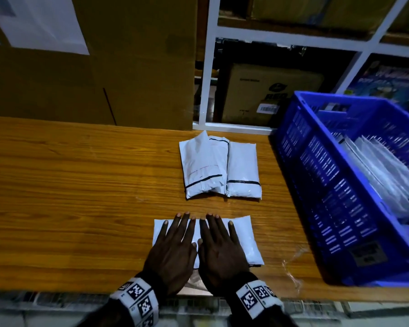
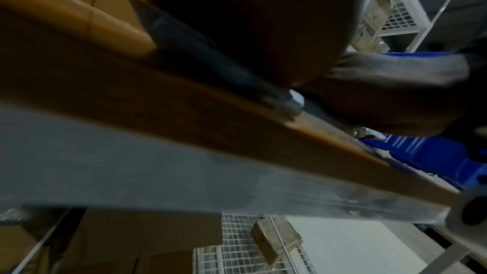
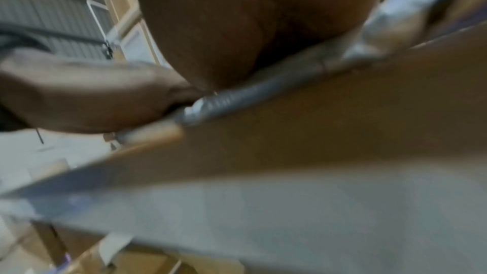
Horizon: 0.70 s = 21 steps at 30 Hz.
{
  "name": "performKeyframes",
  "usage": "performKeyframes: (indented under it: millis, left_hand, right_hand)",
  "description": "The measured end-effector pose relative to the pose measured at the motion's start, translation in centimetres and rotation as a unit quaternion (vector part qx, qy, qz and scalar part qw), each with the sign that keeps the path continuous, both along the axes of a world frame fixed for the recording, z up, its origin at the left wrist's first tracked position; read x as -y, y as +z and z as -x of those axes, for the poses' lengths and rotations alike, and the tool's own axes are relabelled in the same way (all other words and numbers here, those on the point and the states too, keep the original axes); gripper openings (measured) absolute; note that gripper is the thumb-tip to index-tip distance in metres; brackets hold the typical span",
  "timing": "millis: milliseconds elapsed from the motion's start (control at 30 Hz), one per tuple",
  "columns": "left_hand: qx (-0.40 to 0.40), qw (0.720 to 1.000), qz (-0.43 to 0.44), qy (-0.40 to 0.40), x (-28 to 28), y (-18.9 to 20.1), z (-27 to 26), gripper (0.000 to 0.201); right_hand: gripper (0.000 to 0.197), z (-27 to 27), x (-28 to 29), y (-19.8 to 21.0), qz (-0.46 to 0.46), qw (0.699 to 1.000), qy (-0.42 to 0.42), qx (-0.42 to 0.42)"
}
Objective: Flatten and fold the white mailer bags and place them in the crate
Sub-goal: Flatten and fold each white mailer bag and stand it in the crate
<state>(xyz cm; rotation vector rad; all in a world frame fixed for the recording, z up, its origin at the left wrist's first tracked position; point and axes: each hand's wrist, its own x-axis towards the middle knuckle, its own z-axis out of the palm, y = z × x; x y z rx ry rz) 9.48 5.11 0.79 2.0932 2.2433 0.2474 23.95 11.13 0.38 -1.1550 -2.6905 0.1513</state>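
A folded white mailer bag [image 1: 246,241] lies near the front edge of the wooden table [image 1: 80,180]. My left hand [image 1: 175,241] and right hand [image 1: 216,241] press flat on it side by side, fingers straight and spread. Two more folded white mailer bags [image 1: 219,168] lie side by side farther back. The blue crate [image 1: 321,185] stands at the right and holds several white bags [image 1: 383,175]. Both wrist views are blurred; the left one shows my palm [image 2: 250,28] on the bag's edge [image 2: 295,96], the right one my palm [image 3: 237,18] low over the table edge.
A large cardboard box [image 1: 92,67] stands at the back left of the table. A white shelf frame [image 1: 208,67] with boxes is behind. Crumpled clear plastic [image 1: 293,263] lies by the crate's near corner. Bare wood stretches to the left.
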Motion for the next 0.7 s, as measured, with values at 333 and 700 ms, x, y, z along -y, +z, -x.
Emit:
performKeyframes:
  millis: [333,700]
  left_hand:
    - [0.004,1.0,-0.009,-0.017,0.5,-0.1,-0.1,0.063]
    - [-0.028,0.999,-0.018,-0.031,-1.3,0.7,-2.0,0.056]
  right_hand:
    - [0.054,-0.2,0.0,-0.6,0.027,0.999,0.001,-0.03]
    - [0.058,-2.7,-2.1,0.4,0.005,1.0,-0.016,0.021]
